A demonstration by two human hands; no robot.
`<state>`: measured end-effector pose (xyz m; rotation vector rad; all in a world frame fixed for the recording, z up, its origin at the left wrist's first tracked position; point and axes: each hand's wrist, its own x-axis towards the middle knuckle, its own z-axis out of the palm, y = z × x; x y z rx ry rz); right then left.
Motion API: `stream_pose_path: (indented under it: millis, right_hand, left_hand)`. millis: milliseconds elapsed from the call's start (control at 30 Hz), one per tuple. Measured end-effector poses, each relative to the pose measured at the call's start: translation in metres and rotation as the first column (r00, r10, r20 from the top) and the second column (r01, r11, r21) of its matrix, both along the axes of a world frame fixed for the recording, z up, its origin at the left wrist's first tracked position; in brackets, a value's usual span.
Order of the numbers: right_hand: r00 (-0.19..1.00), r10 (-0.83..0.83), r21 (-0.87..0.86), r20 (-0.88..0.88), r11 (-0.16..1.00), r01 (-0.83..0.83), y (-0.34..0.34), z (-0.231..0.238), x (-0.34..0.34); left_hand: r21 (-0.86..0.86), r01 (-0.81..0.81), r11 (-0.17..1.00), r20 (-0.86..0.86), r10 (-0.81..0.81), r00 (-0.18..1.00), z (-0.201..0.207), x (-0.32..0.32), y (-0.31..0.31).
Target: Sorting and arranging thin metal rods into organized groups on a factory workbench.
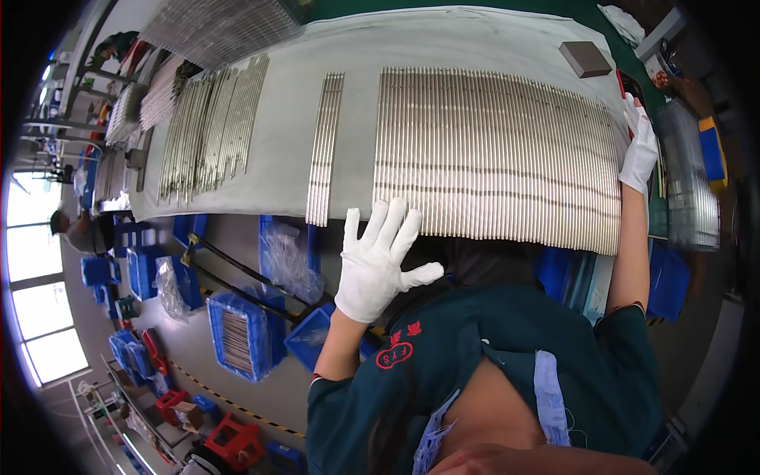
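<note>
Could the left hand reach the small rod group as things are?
Probably yes: the left hand is open near the small rod group, and nothing visible stands between them.

Rods (491, 142) silvery (darkly banded across); gloves (372, 265) white; shirt (554, 321) dark green, emblem (395, 355) red; bins (142, 273) blue.

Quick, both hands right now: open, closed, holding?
Left hand: open, fingers spread, at the near edge of the metal rods.
Right hand: near the red-edged phone; can't tell if it's gripping.
</note>
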<state>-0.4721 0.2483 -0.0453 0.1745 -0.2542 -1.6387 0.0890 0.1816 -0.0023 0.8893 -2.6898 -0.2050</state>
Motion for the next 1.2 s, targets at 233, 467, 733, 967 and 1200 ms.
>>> stream_pose_path:
  millis: [233, 467, 733, 967, 1200]
  right_hand:
    - [-0.477, 0.144, -0.338, -0.867, 0.532, 0.776, -0.018, 0.008, 0.056]
    - [-0.530, 0.147, -0.378, -0.835, 0.547, 0.747, -0.016, 0.005, 0.051]
    - [-0.551, 0.210, -0.389, -0.808, 0.512, 0.766, -0.016, 0.008, 0.054]
    - [-0.561, 0.282, -0.407, -0.779, 0.453, 0.793, -0.015, 0.014, 0.065]
    - [-0.549, 0.292, -0.405, -0.783, 0.430, 0.807, -0.015, 0.024, 0.078]
  left_hand:
    - [-0.054, -0.104, 0.993, 0.088, 0.109, 0.990, 0.001, 0.013, -0.002]
    - [-0.123, -0.230, 0.966, 0.127, 0.245, 0.961, 0.001, 0.032, -0.007]
    - [-0.102, -0.051, 0.993, 0.029, 0.054, 0.998, -0.004, 0.010, 0.001]
    - [-0.147, -0.043, 0.988, 0.057, 0.052, 0.997, -0.003, 0.013, -0.001]
    - [-0.128, -0.209, 0.969, 0.180, 0.230, 0.956, 0.006, 0.030, -0.005]
